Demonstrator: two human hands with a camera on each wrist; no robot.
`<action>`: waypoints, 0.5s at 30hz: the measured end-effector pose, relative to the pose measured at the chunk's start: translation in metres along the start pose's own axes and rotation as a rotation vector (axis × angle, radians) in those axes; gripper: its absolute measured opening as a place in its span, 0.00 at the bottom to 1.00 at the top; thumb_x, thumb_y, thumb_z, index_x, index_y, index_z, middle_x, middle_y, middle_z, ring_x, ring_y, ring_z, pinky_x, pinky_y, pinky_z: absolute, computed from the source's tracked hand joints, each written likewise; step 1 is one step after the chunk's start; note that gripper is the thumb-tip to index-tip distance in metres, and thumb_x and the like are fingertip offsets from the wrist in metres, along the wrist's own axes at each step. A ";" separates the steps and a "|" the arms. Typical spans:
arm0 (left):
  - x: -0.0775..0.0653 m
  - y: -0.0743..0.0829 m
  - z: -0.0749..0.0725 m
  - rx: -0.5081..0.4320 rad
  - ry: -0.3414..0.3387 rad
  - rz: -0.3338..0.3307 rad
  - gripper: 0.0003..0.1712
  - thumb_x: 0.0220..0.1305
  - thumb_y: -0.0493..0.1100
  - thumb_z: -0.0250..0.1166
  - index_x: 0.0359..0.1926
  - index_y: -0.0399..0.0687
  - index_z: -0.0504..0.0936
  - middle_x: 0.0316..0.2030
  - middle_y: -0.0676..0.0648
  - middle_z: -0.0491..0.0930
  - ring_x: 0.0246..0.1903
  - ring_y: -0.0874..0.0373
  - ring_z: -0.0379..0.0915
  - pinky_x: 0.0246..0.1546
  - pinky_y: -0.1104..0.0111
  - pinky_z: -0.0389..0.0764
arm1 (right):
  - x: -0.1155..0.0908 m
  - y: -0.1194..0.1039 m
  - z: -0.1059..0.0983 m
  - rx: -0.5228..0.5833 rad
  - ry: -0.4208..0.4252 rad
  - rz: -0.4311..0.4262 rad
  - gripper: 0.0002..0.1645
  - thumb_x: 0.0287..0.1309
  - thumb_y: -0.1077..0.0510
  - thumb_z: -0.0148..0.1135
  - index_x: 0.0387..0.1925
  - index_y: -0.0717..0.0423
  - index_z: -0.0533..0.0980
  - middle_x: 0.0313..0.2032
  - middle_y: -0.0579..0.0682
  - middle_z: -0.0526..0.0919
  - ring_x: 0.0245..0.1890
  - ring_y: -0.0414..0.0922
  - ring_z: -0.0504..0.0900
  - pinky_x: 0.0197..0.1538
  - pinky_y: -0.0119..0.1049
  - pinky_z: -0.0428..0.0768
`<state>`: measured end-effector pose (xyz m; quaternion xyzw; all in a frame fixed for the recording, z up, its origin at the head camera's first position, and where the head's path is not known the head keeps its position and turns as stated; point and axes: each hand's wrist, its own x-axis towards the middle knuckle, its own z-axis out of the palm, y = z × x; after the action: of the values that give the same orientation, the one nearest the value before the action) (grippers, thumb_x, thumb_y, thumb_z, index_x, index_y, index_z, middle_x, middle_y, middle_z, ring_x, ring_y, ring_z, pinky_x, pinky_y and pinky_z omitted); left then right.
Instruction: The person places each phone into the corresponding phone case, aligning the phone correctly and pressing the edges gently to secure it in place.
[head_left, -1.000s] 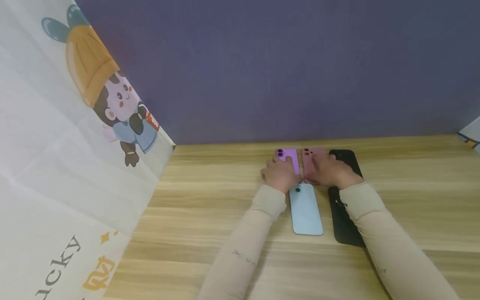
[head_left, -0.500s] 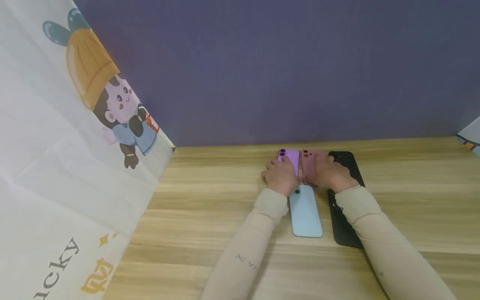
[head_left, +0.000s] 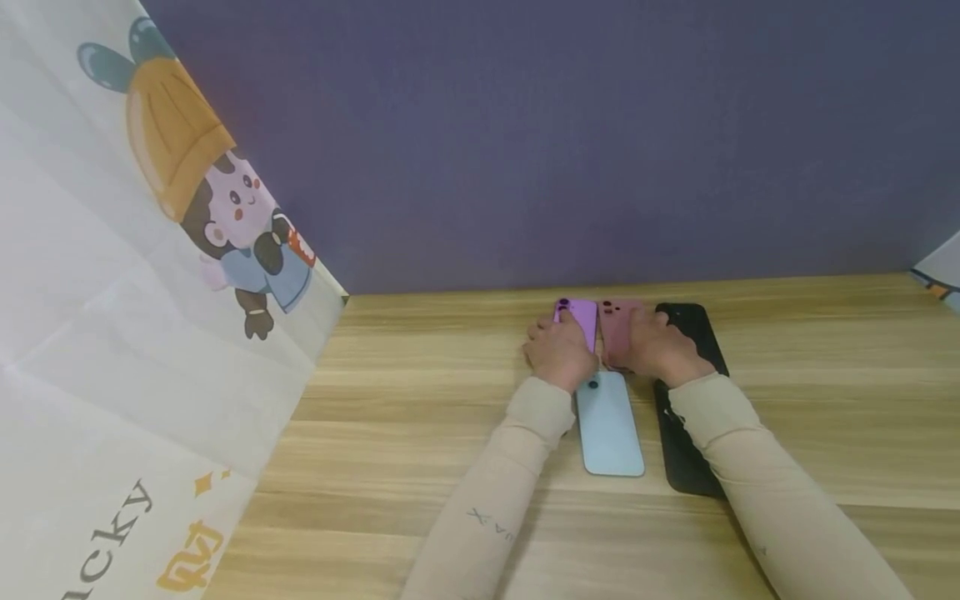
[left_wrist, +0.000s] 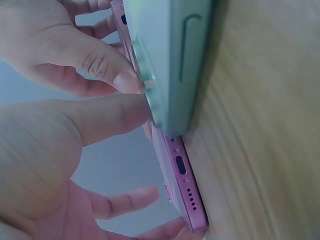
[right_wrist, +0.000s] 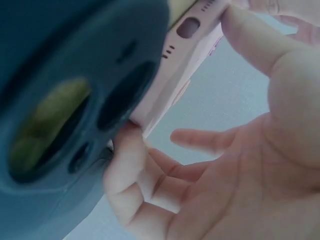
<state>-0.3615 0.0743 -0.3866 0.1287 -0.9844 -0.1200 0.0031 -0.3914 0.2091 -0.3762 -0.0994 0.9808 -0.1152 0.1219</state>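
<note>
In the head view several phones lie back side up. My left hand [head_left: 558, 350] holds the purple phone [head_left: 585, 314] at the back, thumb by its lower right end and fingers along its left side. In the left wrist view the purple phone's port end [left_wrist: 187, 185] lies between thumb and fingers. Beside it, my right hand [head_left: 662, 346] grips the pink phone [head_left: 617, 332]. The right wrist view shows the thumb at one corner of the pink phone's port end [right_wrist: 175, 65] and a finger at the other side. A light blue phone [head_left: 611, 429] lies just below.
One black phone [head_left: 693, 325] lies right of the pink phone, partly behind my right hand. Another black phone [head_left: 686, 454] lies nearer, partly under my right sleeve. The wooden table [head_left: 420, 417] meets a dark blue wall [head_left: 525, 150] and a printed white sheet [head_left: 97, 317] at left.
The pink phone has shifted slightly left with my right hand, narrowing the gap to the purple phone. My left hand has stayed at the purple phone, and the head view has tilted slightly.
</note>
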 end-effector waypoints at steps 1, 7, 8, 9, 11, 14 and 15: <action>0.001 0.000 0.000 -0.007 0.001 -0.005 0.49 0.47 0.62 0.71 0.68 0.52 0.63 0.51 0.39 0.75 0.48 0.47 0.71 0.36 0.54 0.76 | 0.000 0.000 0.000 0.008 -0.002 0.000 0.60 0.55 0.36 0.59 0.69 0.73 0.44 0.55 0.80 0.60 0.50 0.74 0.70 0.46 0.66 0.74; 0.003 -0.003 -0.002 -0.034 -0.002 -0.017 0.57 0.43 0.65 0.73 0.71 0.53 0.58 0.54 0.38 0.74 0.50 0.47 0.72 0.40 0.54 0.76 | 0.001 0.003 -0.001 0.041 0.005 -0.013 0.63 0.54 0.37 0.61 0.68 0.76 0.42 0.54 0.81 0.58 0.50 0.74 0.69 0.48 0.65 0.73; 0.003 -0.004 -0.002 -0.042 -0.006 -0.017 0.59 0.43 0.65 0.73 0.72 0.52 0.57 0.55 0.38 0.74 0.51 0.46 0.71 0.41 0.54 0.76 | 0.001 0.003 -0.001 0.043 0.006 -0.016 0.63 0.54 0.37 0.61 0.69 0.76 0.42 0.54 0.82 0.58 0.50 0.74 0.69 0.48 0.66 0.73; 0.003 -0.005 -0.002 -0.051 -0.010 -0.018 0.60 0.43 0.65 0.73 0.73 0.52 0.55 0.56 0.38 0.73 0.52 0.46 0.71 0.43 0.54 0.76 | 0.001 0.004 -0.001 0.047 0.007 -0.017 0.63 0.54 0.37 0.62 0.69 0.76 0.42 0.54 0.82 0.59 0.50 0.74 0.69 0.48 0.66 0.73; 0.004 -0.006 -0.002 -0.074 -0.020 -0.021 0.62 0.42 0.65 0.74 0.74 0.52 0.53 0.59 0.37 0.72 0.54 0.45 0.70 0.46 0.53 0.76 | 0.000 0.005 -0.001 0.057 0.016 -0.021 0.61 0.54 0.40 0.62 0.69 0.75 0.43 0.55 0.82 0.59 0.50 0.74 0.70 0.48 0.66 0.74; 0.006 -0.009 0.000 -0.119 -0.033 -0.024 0.64 0.41 0.65 0.75 0.74 0.49 0.53 0.60 0.37 0.70 0.57 0.43 0.69 0.49 0.51 0.76 | -0.002 0.006 -0.003 0.064 0.024 -0.028 0.57 0.57 0.43 0.61 0.69 0.75 0.42 0.57 0.82 0.59 0.52 0.74 0.69 0.49 0.67 0.73; 0.007 -0.010 0.000 -0.136 -0.035 -0.028 0.64 0.40 0.65 0.76 0.74 0.49 0.53 0.61 0.37 0.70 0.57 0.43 0.69 0.50 0.50 0.75 | -0.002 0.007 -0.004 0.067 0.029 -0.030 0.56 0.58 0.44 0.60 0.70 0.75 0.42 0.57 0.83 0.59 0.52 0.75 0.69 0.50 0.67 0.72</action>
<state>-0.3656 0.0634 -0.3895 0.1398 -0.9720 -0.1887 -0.0068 -0.3916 0.2168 -0.3736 -0.1084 0.9765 -0.1510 0.1093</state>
